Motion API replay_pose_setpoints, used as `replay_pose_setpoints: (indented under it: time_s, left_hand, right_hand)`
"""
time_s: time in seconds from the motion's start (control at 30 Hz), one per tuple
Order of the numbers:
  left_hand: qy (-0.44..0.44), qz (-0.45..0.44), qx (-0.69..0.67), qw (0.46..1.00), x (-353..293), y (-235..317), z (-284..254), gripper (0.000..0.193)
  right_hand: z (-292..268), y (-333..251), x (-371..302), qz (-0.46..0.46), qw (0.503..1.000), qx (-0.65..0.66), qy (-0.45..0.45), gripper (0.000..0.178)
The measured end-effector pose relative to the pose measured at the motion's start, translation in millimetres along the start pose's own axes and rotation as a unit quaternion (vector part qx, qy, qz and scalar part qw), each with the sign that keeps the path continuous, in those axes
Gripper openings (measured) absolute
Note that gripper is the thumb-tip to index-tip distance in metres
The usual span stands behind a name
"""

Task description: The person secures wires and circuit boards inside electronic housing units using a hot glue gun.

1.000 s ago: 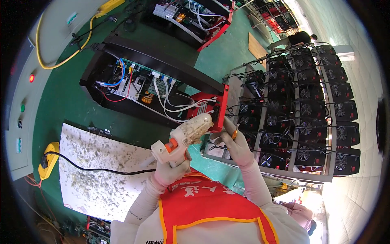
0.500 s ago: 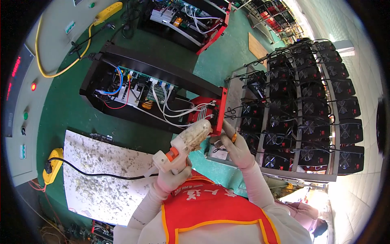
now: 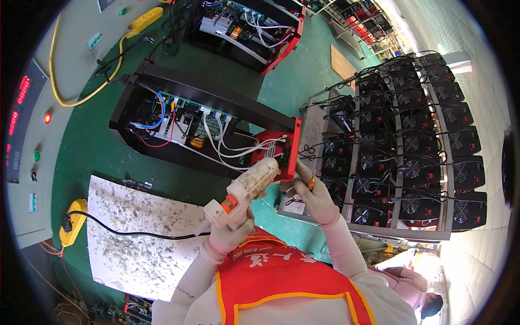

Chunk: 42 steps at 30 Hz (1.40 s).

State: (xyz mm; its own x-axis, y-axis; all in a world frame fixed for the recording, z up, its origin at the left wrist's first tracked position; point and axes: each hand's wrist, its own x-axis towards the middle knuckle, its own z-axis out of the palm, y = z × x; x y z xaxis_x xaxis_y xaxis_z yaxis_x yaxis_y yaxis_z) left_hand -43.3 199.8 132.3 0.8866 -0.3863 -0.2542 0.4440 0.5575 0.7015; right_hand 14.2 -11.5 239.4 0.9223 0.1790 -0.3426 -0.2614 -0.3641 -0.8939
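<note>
In the gloved grip of my left hand is a white glue gun with an orange trigger. Its glue-crusted front end points up and right, close to the lower part of the red end panel of an open black machine case. Circuit boards, a copper coil and white cables show inside the case. At the panel's lower corner, my gloved right hand is closed around a slim tool with an orange handle. The tool's far end is hidden, so its exact kind is unclear.
A black cord trails from the glue gun over a glue-spotted white board to a yellow power strip. Another open machine stands beyond. On the right is a rack of black units with fans. A person is at lower right.
The view has shifted slightly. The glue gun's front end sits marginally further left; both hands keep their hold at the red panel. More red digits are lit on the left display.
</note>
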Motion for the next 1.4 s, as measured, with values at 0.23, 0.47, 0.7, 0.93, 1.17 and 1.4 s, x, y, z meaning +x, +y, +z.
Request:
replay_pose_setpoints:
  time_s: [0.23, 0.47, 0.7, 0.93, 1.17, 1.4]
  left_hand:
    - [-0.013, -0.013, 0.043, 0.999, -7.6, -5.1, -2.6, 0.015]
    - [-0.004, -0.034, -0.049, 0.998, -5.2, -7.1, -10.4, 0.019]
    - [-0.081, -0.05, -0.057, 0.994, -7.4, -11.2, -19.5, 0.022]
    - [-0.049, -0.073, -0.066, 0.994, -4.1, -16.7, -23.2, 0.022]
    - [-0.066, -0.055, -0.064, 0.994, -4.0, -18.0, -23.1, 0.023]
    - [-0.086, -0.108, -0.071, 0.988, 2.9, -2.2, -30.5, 0.013]
  right_hand:
    - [0.8, -0.5, -0.5, 0.018, 1.0, 0.006, -0.001, 0.057]
    - [0.5, -0.2, 1.3, 0.018, 1.0, -0.013, 0.005, 0.058]
    - [-2.6, -3.9, 0.4, 0.026, 1.0, -0.014, -0.009, 0.056]
    - [-2.9, -1.9, 1.1, 0.008, 1.0, -0.016, -0.013, 0.057]
    - [-2.6, -1.3, 0.6, 0.02, 1.0, -0.002, -0.004, 0.058]
    - [-3.4, -1.3, 1.5, 0.017, 1.0, -0.008, -0.012, 0.057]
